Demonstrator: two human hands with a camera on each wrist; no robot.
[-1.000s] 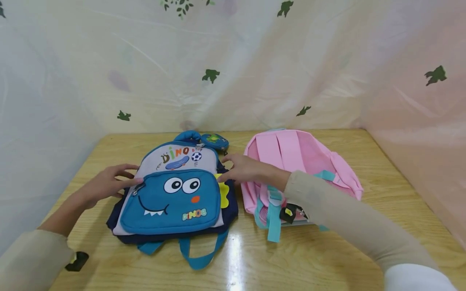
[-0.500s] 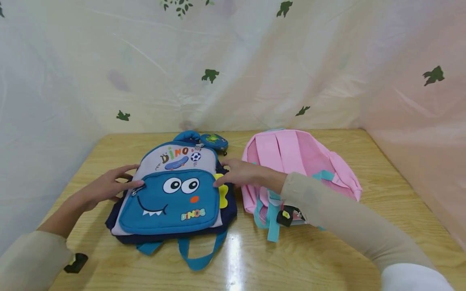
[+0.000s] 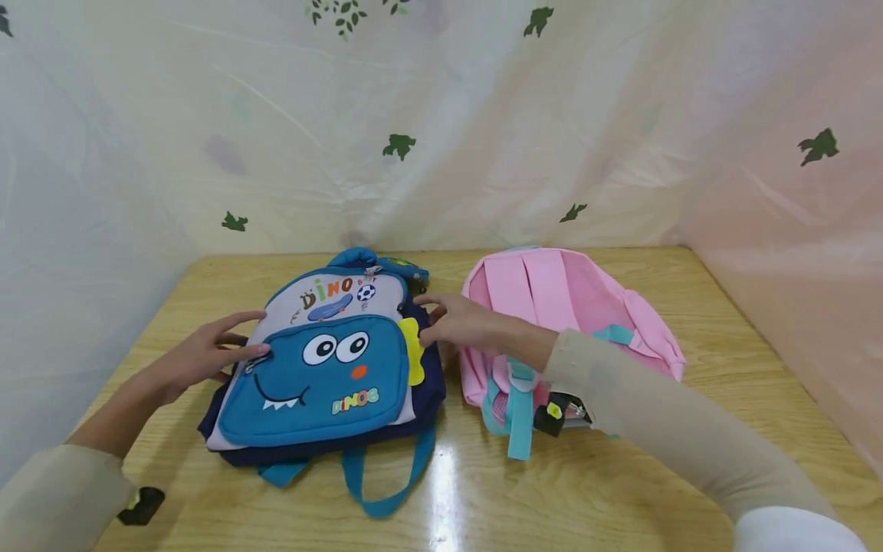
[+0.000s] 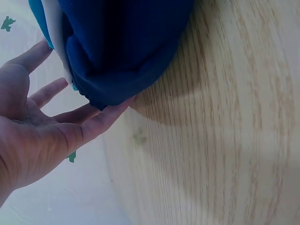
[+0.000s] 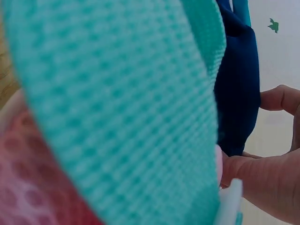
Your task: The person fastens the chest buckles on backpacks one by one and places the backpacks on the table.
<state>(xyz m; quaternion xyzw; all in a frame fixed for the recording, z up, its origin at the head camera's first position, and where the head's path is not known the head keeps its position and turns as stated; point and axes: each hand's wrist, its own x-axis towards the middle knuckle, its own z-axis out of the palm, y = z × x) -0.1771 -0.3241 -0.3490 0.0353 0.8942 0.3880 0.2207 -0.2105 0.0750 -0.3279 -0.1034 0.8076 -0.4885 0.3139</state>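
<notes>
A child's blue and white dinosaur backpack (image 3: 306,387) lies front up on the table, its right side tilted slightly upward. My left hand (image 3: 200,356) touches its left side, thumb beside the pocket's zipper pull. In the left wrist view, the spread, mostly straight fingers (image 4: 101,119) rest along the navy side panel (image 4: 122,79), low fingertips at its underside. My right hand (image 3: 469,326) grips the navy right side by the yellow spikes (image 3: 412,351). In the right wrist view, a teal strap (image 5: 122,108) hides part of that hand (image 5: 269,180) and the bag.
Right of it, a pink backpack (image 3: 541,287) lies straps up, beneath my right forearm. A blue strap loop (image 3: 386,502) trails toward the table's front. A small blue pouch (image 3: 407,268) lies by the top handle. Pale curtains (image 3: 469,176) hang behind the wooden table (image 3: 586,506).
The dinosaur backpack's right side has risen and its front has turned slightly left. My right hand has shifted a little right after moving in; the left hand stays nearly in place.
</notes>
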